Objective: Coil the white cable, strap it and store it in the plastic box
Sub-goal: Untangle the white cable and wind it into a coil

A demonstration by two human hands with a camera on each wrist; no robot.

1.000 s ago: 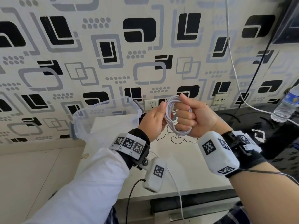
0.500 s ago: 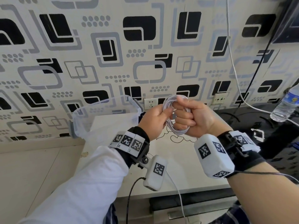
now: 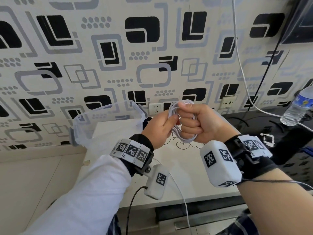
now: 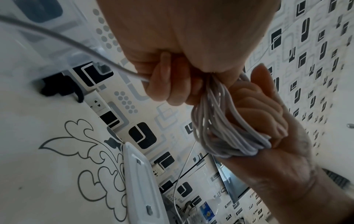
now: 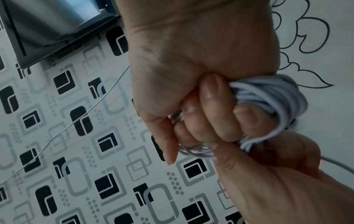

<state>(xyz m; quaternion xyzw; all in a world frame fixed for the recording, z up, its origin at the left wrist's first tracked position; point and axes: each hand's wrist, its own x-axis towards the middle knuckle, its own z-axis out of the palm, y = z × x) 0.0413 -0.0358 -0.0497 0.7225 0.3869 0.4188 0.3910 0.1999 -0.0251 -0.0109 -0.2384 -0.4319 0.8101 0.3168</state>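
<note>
The white cable [image 3: 186, 140] is wound into a bundle of several loops, held in the air above the white table [image 3: 191, 177]. My right hand [image 3: 190, 123] grips the bundle in a fist, with the loops sticking out above and below the fingers [image 5: 220, 121]. My left hand [image 3: 170, 122] pinches the left side of the coil [image 4: 220, 121], and one loose strand [image 4: 86, 51] runs out through its curled fingers [image 4: 162, 84]. The clear plastic box [image 3: 108, 121] stands open at the back left of the table, beside my left hand. No strap is visible.
A water bottle [image 3: 297, 108] lies on the black surface at the right. Wall sockets [image 3: 155, 109] sit behind the hands. Another white cord [image 3: 240, 65] hangs down the patterned wall, under a dark screen [image 3: 299, 21]. Left of the table is pale floor.
Both hands with the coil have shifted slightly left and lower in view. My left fingers have closed from lying against the coil to pinching it.
</note>
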